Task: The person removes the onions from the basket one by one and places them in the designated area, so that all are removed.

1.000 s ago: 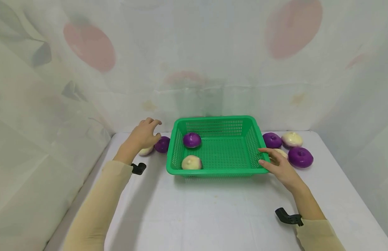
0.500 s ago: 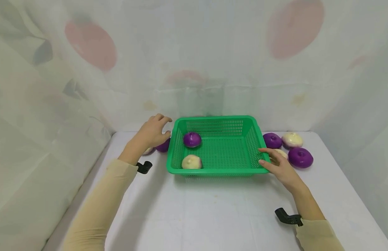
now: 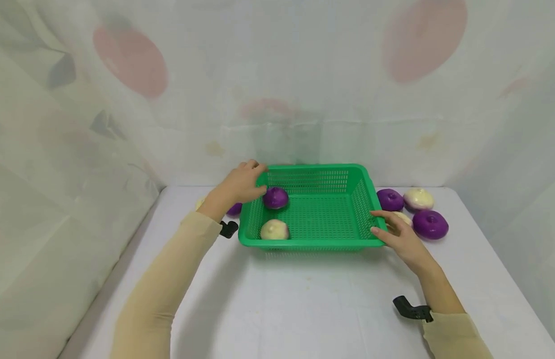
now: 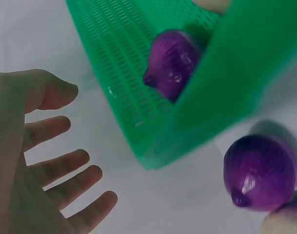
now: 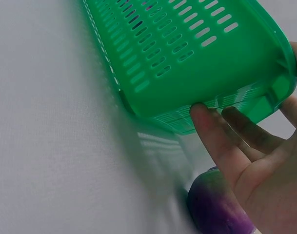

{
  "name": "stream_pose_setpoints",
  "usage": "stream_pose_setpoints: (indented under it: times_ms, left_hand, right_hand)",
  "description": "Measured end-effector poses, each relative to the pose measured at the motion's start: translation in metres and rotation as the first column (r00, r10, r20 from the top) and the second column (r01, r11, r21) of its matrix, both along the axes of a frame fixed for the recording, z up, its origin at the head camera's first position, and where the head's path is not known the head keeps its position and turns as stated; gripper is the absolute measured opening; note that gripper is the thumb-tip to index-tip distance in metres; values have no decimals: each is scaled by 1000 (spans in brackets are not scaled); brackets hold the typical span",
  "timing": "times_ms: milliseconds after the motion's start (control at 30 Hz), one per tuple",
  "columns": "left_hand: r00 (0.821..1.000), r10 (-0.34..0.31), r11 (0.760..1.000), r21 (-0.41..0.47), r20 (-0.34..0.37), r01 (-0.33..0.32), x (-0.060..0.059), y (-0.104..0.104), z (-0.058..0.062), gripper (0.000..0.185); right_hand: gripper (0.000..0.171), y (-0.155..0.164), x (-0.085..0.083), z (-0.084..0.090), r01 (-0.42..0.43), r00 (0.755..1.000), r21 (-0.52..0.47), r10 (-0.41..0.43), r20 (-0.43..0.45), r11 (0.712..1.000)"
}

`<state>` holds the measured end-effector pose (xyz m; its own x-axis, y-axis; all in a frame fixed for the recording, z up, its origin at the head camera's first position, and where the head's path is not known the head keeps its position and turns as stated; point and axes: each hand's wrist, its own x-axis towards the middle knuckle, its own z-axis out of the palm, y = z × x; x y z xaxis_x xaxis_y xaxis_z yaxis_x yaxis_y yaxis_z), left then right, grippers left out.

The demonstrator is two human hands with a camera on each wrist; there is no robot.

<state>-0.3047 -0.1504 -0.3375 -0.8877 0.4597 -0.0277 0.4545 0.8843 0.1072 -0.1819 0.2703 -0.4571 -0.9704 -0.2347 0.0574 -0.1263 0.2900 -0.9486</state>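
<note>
A green plastic basket (image 3: 313, 244) with slotted walls stands on the white table in the head view. Inside, toward its left end, lie a purple onion (image 3: 275, 198) and a cream-and-purple bulb (image 3: 274, 230). My left hand (image 3: 241, 185) is above the basket's left rim, fingers spread and holding nothing; the left wrist view shows an empty palm. My right hand (image 3: 400, 239) grips the basket's right front corner. In the right wrist view, fingertips (image 5: 202, 114) touch the basket's outer wall below the rim.
Left of the basket, another purple onion (image 4: 259, 171) and a pale bulb (image 4: 287, 222) lie on the table, partly hidden by my arm in the head view. Several more purple and cream bulbs, including a purple onion (image 3: 430, 224), sit at the right. A printed curtain (image 3: 304, 99) hangs behind.
My left hand has moved right, from above the bulbs at the left to over the basket's left rim. The right hand and basket stay in place.
</note>
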Motion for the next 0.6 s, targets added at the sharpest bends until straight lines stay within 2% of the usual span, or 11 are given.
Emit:
stream_pose_setpoints:
  times_ms: [133, 267, 467, 600]
  left_hand:
    - [999, 20, 1000, -11, 26, -20, -6, 11, -3, 53]
    - [1000, 14, 1000, -24, 26, -13, -6, 19, -5, 54]
    - [998, -40, 996, -76, 41, 43, 3, 25, -11, 54]
    - [997, -68, 994, -79, 29, 70, 10, 25, -14, 56]
  right_hand:
    - [55, -1, 1, 0, -3, 1000, -29, 3, 8, 1000]
    - [54, -3, 2, 1, -4, 1000, -40, 4, 10, 999]
    - [54, -3, 3, 2, 0, 1000, -23, 0, 2, 1000]
    - [54, -2, 2, 2, 0, 1000, -23, 0, -1, 1000]
